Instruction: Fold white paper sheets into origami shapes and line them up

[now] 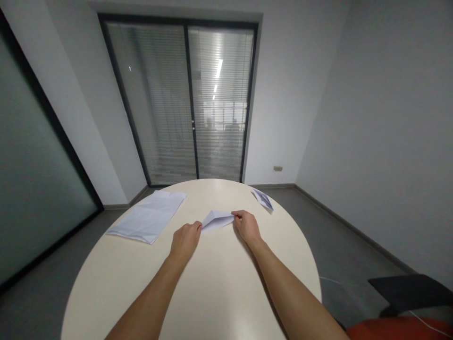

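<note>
In the head view, we find one piece of folded paper (216, 220) under handling above the middle of the tabletop (212, 293). The left hand (186, 240) pinches its left end; the right hand (247, 226) pinches the upper right corner between thumb and finger. Neither grip is released: both grasp the same piece, at opposite ends.

We judge the step in hand to be shaping or creasing this piece. To do it well, we advise a light, matched pinch at each end, the wrists level, and only enough tension to hold the folds straight. Uneven pulling could, in our judgement, skew the crease or tear a corner. Any crease is best pressed flat against the tabletop, working from its middle outward.

As to position, we record the piece lying between the two grips, its body spanning the gap and its folded layers standing slightly apart. We cannot tell whether its lower edge touches the tabletop. To the left, well apart from the left hand, lies a larger spread of white paper (150, 217); near the far right rim lies a smaller creased paper (263, 199) with a dark patch. Neither hand touches these.
</note>
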Demonstrator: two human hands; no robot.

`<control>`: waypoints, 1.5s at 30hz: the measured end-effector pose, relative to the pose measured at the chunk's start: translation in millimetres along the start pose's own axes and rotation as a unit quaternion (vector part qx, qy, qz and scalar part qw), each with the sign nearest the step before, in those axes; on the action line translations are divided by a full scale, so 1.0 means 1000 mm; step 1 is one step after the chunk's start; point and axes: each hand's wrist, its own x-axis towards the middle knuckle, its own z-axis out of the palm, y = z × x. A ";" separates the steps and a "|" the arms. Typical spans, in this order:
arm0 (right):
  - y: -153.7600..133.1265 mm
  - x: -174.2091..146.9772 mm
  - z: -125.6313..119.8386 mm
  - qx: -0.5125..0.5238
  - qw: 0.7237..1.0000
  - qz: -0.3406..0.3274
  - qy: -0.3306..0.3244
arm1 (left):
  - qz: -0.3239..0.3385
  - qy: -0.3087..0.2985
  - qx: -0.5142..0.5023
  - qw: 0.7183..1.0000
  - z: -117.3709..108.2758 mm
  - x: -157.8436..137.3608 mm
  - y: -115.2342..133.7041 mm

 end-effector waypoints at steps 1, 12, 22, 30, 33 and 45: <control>-0.002 0.000 -0.001 -0.003 1.000 -0.009 0.007 | -0.004 0.002 -0.007 1.000 0.000 0.000 0.000; -0.017 -0.003 -0.012 -0.072 0.987 -0.117 0.077 | -0.021 -0.002 -0.107 0.994 -0.004 -0.003 0.011; -0.023 -0.004 -0.004 -0.031 0.970 -0.239 0.045 | -0.034 -0.003 -0.220 0.975 0.006 0.000 0.008; -0.030 -0.009 0.002 -0.052 0.951 -0.305 -0.011 | -0.022 0.083 -0.252 0.964 0.021 0.006 -0.001; -0.032 -0.011 0.004 -0.053 0.942 -0.329 -0.037 | 0.022 0.108 -0.255 0.961 0.022 0.008 -0.003; -0.038 -0.021 0.003 -0.037 0.928 -0.341 -0.146 | 0.009 0.043 -0.242 0.969 0.016 0.005 0.002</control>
